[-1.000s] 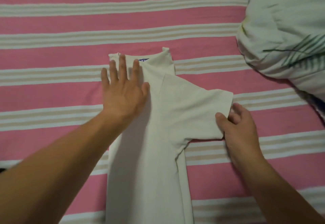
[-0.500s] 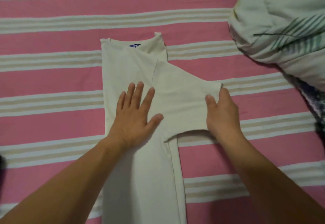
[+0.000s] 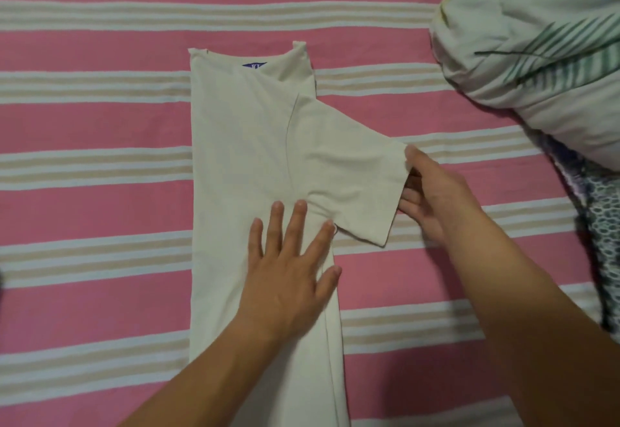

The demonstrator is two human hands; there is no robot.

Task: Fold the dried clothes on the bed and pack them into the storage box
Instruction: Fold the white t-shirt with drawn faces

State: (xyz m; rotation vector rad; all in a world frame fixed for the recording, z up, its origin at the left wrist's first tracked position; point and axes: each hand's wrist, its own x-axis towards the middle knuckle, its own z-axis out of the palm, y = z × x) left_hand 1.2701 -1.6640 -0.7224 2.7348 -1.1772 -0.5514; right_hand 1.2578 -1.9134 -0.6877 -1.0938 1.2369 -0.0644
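Pinching sleeve (image 3: 355, 175), right hand (image 3: 432, 198), seemingly.

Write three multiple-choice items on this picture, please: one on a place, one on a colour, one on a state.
1. Where does the left hand rest?
A. on the shirt's body
B. on the collar
C. on the pillow

2. Which colour is the label inside the collar?
A. red
B. blue
C. yellow

3. How is the sleeve?
A. folded in
B. rolled up
C. sticking out sideways

Answers:
1 A, the left hand lies flat on the cream cotton T-shirt.
2 B, the small label is blue.
3 C, the short sleeve points right, its edge pinched by the right hand.
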